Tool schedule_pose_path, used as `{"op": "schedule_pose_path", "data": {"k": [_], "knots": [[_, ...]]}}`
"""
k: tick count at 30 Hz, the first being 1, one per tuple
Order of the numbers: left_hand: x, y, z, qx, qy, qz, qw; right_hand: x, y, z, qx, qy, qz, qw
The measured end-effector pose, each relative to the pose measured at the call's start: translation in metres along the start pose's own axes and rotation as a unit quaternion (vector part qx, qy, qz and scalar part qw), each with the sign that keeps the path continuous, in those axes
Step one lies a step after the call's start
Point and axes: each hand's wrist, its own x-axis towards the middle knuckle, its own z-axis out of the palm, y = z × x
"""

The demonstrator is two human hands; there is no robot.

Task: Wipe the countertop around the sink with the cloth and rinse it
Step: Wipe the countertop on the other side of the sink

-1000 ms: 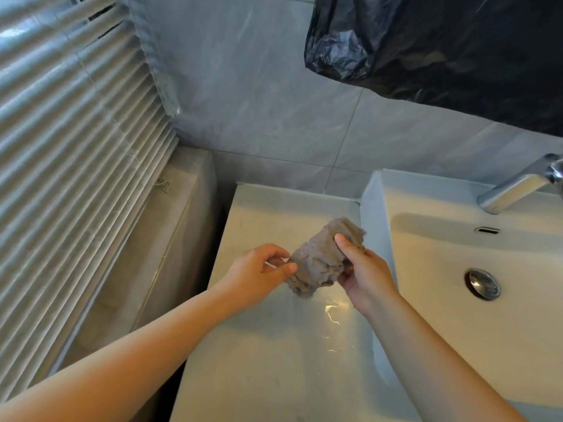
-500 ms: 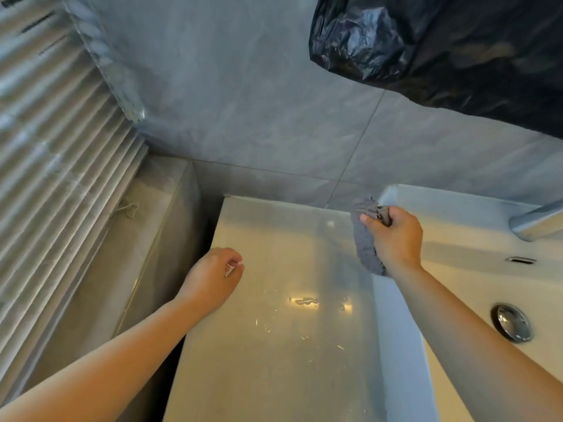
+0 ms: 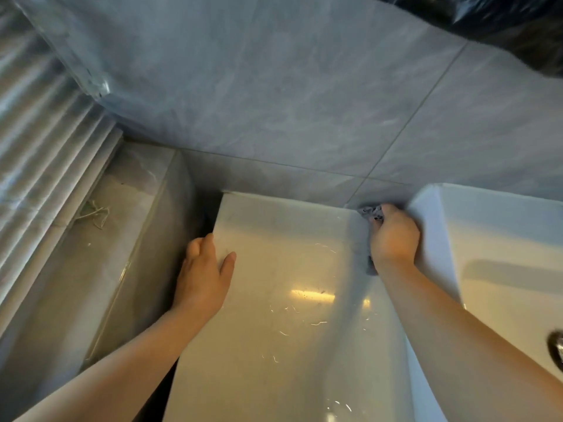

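My right hand grips a grey cloth and presses it into the back right corner of the white countertop, where the counter meets the tiled wall and the outer wall of the sink. Most of the cloth is hidden under the hand; bits show at the fingertips and below the wrist. My left hand rests on the counter's left edge, thumb spread on the top, holding nothing. Water streaks glint on the counter surface.
A grey tiled wall rises right behind the counter. A stone ledge with a blind cord lies left, under window blinds. A black plastic bag hangs top right. The sink drain shows at the right edge.
My right hand carried the cloth from mid-counter to the back right corner beside the sink. My left hand let go of the cloth and settled on the counter's left edge.
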Motion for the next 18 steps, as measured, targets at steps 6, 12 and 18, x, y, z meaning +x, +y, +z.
{"op": "schedule_pose_path", "data": {"k": [6,12,18], "knots": [[-0.006,-0.008,0.020,0.010,0.052,0.015,0.998,-0.016,0.006,0.018,0.161,0.043,0.036,0.985],[-0.004,-0.008,0.024,0.016,0.063,0.019,0.998,-0.048,-0.005,0.019,0.199,0.010,-0.022,0.980],[-0.004,-0.008,0.024,0.016,0.060,0.014,0.998,-0.094,-0.017,0.009,0.267,-0.060,-0.074,0.959]]}}
